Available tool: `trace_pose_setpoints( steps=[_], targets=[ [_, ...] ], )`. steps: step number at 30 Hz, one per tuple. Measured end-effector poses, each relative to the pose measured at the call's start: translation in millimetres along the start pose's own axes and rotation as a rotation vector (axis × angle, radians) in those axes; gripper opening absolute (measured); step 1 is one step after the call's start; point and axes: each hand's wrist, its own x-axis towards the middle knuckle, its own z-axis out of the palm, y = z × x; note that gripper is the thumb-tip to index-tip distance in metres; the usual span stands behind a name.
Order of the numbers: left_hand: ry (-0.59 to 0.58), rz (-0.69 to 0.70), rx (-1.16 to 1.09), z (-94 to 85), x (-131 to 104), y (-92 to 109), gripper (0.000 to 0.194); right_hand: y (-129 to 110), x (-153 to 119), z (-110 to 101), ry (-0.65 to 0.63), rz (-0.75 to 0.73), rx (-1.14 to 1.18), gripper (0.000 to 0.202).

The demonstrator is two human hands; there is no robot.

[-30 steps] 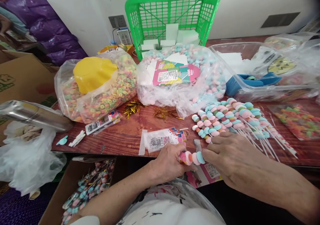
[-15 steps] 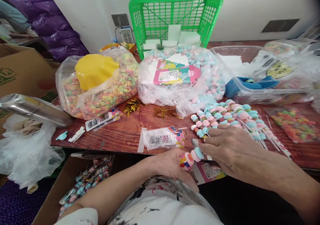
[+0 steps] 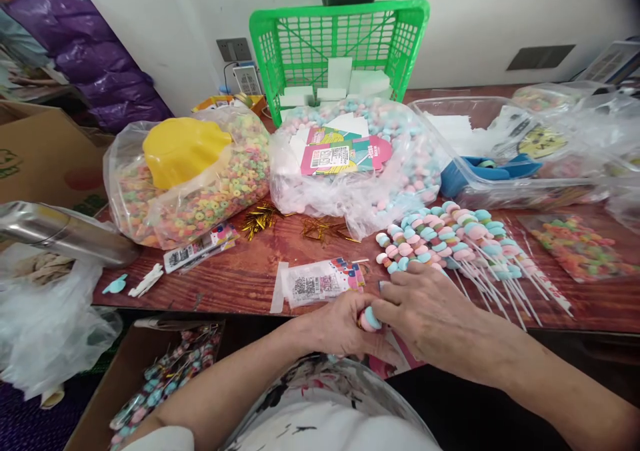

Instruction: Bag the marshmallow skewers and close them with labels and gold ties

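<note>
Near the table's front edge, my left hand [image 3: 345, 324] is wrapped round a candy skewer [image 3: 370, 319]; its pink and blue end shows between the fingers. My right hand [image 3: 425, 311] is curled against the top of that skewer, its fingertips meeting my left hand; what those fingers grip is hidden. Just beyond my right hand lies a pile of candy skewers [image 3: 445, 234], white sticks pointing toward the front right. Flat printed clear bags [image 3: 320, 282] lie left of the hands. A pink printed card [image 3: 387, 364] shows partly below them.
Behind are a bag of ring candy [image 3: 200, 204] with a yellow bowl [image 3: 185, 151], a bag of marshmallows [image 3: 410, 164], a green basket [image 3: 337, 11] and a clear tub [image 3: 500, 183]. A steel flask [image 3: 75, 234] lies left. A carton of wrapped skewers [image 3: 100, 397] stands below.
My right hand has moved left and down onto the skewer's top, now touching my left hand. Less of the skewer shows. The camera view has shifted slightly.
</note>
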Motion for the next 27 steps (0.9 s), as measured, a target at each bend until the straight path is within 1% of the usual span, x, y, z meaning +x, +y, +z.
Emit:
trace_pose_setpoints(
  steps=[3, 5, 8, 11, 13, 15, 17, 20, 24, 26, 27],
  targets=[
    [0.052, 0.033, -0.107, -9.3, -8.2, 2.7, 0.053, 11.1, 0.0, -6.8, 0.087, 0.034, -0.052, 0.016],
    [0.066, 0.06, -0.073, -14.3, -12.4, 2.3, 0.052, 16.6, -2.2, -10.3, 0.124, 0.053, -0.024, 0.021],
    [0.103, 0.061, 0.13, -17.0, -15.3, -2.2, 0.039, 20.0, -6.0, -12.1, 0.118, 0.051, 0.048, 0.03],
    [0.204, 0.076, 0.336, -14.6, -16.4, -6.9, 0.029, 21.6, -9.5, -12.8, 0.119, 0.073, 0.099, 0.031],
    [0.288, 0.115, 0.473, -12.3, -17.1, -9.0, 0.027, 23.2, -11.6, -13.1, 0.125, 0.116, 0.118, 0.027],
    [0.362, 0.156, 0.596, -10.4, -17.3, -10.9, 0.027, 24.1, -13.2, -12.4, 0.116, 0.192, 0.112, 0.023],
    [0.409, 0.183, 0.682, -9.3, -16.6, -13.4, 0.031, 23.3, -13.4, -10.6, 0.094, 0.269, 0.101, 0.021],
    [0.429, 0.198, 0.729, -8.8, -13.4, -17.7, 0.04, 19.1, -10.2, -8.1, 0.036, 0.317, 0.113, 0.022],
    [0.426, 0.205, 0.693, -8.3, -8.9, -19.9, 0.042, 13.3, -2.7, -8.1, -0.056, 0.312, 0.115, 0.026],
    [0.407, 0.18, 0.68, -8.1, -8.7, -17.6, 0.043, 13.5, -1.4, -8.8, -0.054, 0.294, 0.114, 0.026],
    [0.387, 0.166, 0.676, -8.2, -9.3, -15.6, 0.042, 14.8, -2.0, -9.4, -0.03, 0.285, 0.119, 0.026]
  ],
)
